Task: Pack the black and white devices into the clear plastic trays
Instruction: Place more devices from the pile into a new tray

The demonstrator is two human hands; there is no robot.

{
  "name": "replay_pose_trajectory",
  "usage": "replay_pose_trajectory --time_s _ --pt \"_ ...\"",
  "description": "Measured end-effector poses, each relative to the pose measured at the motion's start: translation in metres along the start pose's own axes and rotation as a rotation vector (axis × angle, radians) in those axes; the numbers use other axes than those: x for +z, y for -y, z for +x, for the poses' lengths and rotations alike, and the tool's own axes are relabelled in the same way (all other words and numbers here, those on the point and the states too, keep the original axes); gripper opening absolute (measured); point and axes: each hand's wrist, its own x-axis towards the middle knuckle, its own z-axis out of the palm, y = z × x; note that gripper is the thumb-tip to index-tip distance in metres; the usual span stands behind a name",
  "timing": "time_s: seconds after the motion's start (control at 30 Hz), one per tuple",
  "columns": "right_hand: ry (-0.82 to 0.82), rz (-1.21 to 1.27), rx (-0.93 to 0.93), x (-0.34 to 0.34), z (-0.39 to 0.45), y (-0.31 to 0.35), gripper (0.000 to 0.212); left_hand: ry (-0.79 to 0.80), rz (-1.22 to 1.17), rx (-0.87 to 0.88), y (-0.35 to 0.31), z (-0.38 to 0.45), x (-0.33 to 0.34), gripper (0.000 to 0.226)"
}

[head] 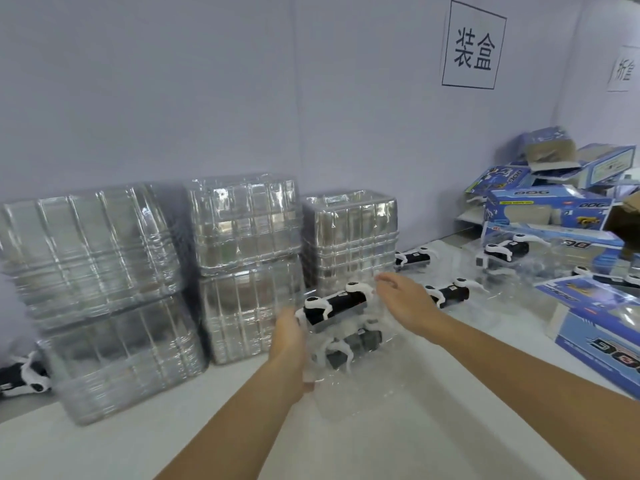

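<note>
Device (334, 304) in black and white sits half-seated in the clear tray (349, 386) at mid-table. Left hand (289, 336) grips the tray's near edge, right hand (403, 299) hovers loose-fingered at the far end. Next it probably needs pressing down till it seats.

Two hands are in view, the left hand (289, 336) and the right hand (403, 299). Six black and white devices show: one (334, 303) between the hands, one at far left (24, 375), four to the right. Five stacks of clear plastic trays (242, 223) stand behind. Two paper signs (472, 46) hang on the wall.
</note>
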Motion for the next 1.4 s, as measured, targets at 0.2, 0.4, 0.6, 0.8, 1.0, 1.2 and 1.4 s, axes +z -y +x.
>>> replay_pose_trajectory --time_s 0.2,0.4,0.6,0.8,1.0,1.2,1.4 --pt "-0.191 -0.168 -0.011 -0.028 0.016 -0.021 0.040 0.209 0.032 0.026 0.011 0.022 0.047 0.062" --pt "-0.176 -0.234 0.077 -0.040 0.020 -0.019 0.045 0.144 0.262 0.047 0.002 0.009 0.046 0.071" --pt "-0.280 -0.306 -0.109 -0.025 -0.002 0.028 0.045 0.076 0.237 0.179 0.001 0.004 0.011 0.069" --pt "-0.384 0.036 -0.505 0.053 -0.048 0.115 0.028 -0.067 0.280 0.494 -0.005 -0.017 -0.081 0.017" --pt "-0.104 0.360 -0.556 0.160 -0.072 0.195 0.037 -0.403 0.283 0.826 -0.026 -0.039 -0.180 0.015" --pt "0.004 0.496 -0.557 0.230 -0.074 0.240 0.032 -0.724 0.753 1.250 -0.086 -0.044 -0.247 0.021" --pt "0.034 0.332 -0.655 0.234 -0.049 0.268 0.048 -0.847 1.361 1.306 -0.168 -0.037 -0.271 0.060"
